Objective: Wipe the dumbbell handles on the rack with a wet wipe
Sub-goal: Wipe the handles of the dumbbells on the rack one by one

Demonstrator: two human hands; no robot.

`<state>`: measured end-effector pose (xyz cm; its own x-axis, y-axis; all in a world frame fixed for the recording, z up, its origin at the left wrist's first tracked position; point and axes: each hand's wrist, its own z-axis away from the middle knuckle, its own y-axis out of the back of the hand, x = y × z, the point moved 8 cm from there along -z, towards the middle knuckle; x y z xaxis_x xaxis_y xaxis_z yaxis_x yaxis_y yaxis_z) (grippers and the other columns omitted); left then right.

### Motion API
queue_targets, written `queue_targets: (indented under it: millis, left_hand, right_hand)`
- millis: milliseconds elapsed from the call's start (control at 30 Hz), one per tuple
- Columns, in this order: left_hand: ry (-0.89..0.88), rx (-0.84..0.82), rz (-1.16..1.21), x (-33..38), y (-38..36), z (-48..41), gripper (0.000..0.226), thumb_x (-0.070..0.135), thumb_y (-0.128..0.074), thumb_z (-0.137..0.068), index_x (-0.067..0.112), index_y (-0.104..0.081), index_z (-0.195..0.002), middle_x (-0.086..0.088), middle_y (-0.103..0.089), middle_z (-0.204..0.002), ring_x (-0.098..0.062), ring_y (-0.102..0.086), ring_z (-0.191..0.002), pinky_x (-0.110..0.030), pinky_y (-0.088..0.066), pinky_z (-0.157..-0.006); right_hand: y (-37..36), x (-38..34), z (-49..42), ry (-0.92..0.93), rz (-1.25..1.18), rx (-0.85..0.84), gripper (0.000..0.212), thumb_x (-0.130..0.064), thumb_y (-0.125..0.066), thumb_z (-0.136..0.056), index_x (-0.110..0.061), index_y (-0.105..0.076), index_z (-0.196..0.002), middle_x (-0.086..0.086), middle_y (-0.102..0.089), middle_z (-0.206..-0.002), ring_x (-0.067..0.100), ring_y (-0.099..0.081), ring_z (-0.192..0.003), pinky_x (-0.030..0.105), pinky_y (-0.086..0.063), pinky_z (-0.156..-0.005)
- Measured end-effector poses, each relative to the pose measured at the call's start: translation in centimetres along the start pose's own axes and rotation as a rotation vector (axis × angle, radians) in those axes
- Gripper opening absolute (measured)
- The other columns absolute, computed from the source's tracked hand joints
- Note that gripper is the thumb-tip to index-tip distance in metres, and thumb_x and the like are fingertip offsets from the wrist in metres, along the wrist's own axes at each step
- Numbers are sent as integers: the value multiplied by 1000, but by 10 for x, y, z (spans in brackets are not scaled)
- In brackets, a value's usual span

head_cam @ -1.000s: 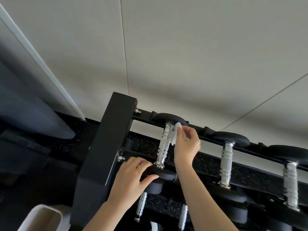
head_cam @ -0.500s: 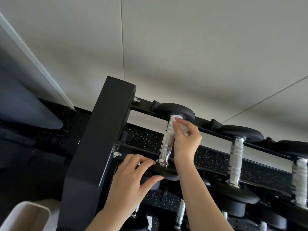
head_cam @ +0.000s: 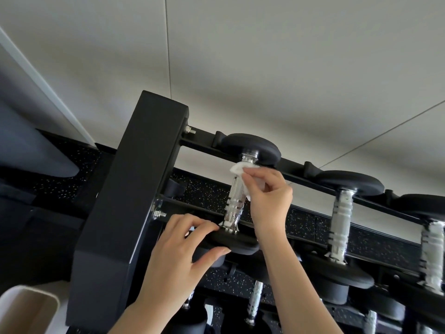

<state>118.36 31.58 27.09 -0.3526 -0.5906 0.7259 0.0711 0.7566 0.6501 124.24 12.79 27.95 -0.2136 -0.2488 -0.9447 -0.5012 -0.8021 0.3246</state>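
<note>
The light is soft and even, with no hard shadows. The pale wall (head_cam: 265, 68) is bright at the top of the frame and greyer lower down. The black rack (head_cam: 134, 201) is very dark, and the lower left is almost too dark to read. The metal dumbbell handle (head_cam: 234, 203) in the middle sparkles with little bright spots. The handles at the right edge (head_cam: 433, 256) glare white and look smeared. The wet wipe (head_cam: 238, 168) is bright white. The left hand (head_cam: 175, 256) and right hand (head_cam: 269, 196) are sharp and well lit. Straight lines lean and bend near the edges.
</note>
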Motion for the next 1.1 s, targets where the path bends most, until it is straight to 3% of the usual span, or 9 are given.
queue_targets:
  millis: [133,433,600,700,833,967,1100]
  left_hand:
    - [10,10,3,1,1,-1,43,60,-49,-88,25,-68,-104,20,-52,-100,-3,-46,-95,-13,-40,-77]
    - [61,11,27,0,1,1,42,60,-53,-85,26,-68,-105,19,-53,-99,-9,-50,-91,-19,-45,-71]
    - [66,19,27,2,1,3,38,54,-57,-84,24,-68,-105,17,-54,-100,-11,-51,-93,-14,-40,-77]
    - [91,26,40,1,2,3,43,54,-59,-82,19,-68,-104,16,-58,-100,-10,-52,-94,-13,-38,-85]
    - [118,18,48,-1,3,2,45,56,-59,-80,18,-68,-103,18,-58,-100,-7,-52,-95,-11,-38,-85]
    - [117,17,50,-1,1,3,44,55,-59,-81,19,-68,-104,18,-57,-100,-9,-52,-96,-12,-39,-82]
    - [115,27,63,-2,0,4,45,56,-58,-82,19,-67,-105,20,-55,-102,-8,-52,-97,-18,-43,-80]
  right_hand:
    - [2,4,18,39,81,-152,16,-9,-77,-74,-25,-73,-75,-7,-65,-86,-3,-52,-69,10,-41,-65]
    - [2,14,39,9,228,-418,15,-10,-81,-68,-22,-73,-67,-12,-67,-82,0,-60,-79,10,-42,-72]
    - [7,30,42,-133,228,-479,15,-13,-81,-70,-26,-73,-69,-11,-72,-83,14,-67,-83,38,-54,-82]
    - [11,34,44,-170,233,-473,12,-14,-78,-73,-24,-72,-71,-8,-73,-81,26,-66,-77,43,-55,-77]
    - [16,39,45,-189,195,-408,11,-13,-77,-75,-22,-72,-71,2,-70,-71,34,-62,-71,37,-53,-66]
    - [19,39,43,-208,59,-238,14,-12,-76,-75,-24,-72,-71,16,-67,-73,32,-56,-66,37,-51,-65]
    - [16,31,27,-182,-42,-132,11,-9,-73,-78,-20,-71,-75,7,-60,-65,11,-47,-59,21,-45,-60]
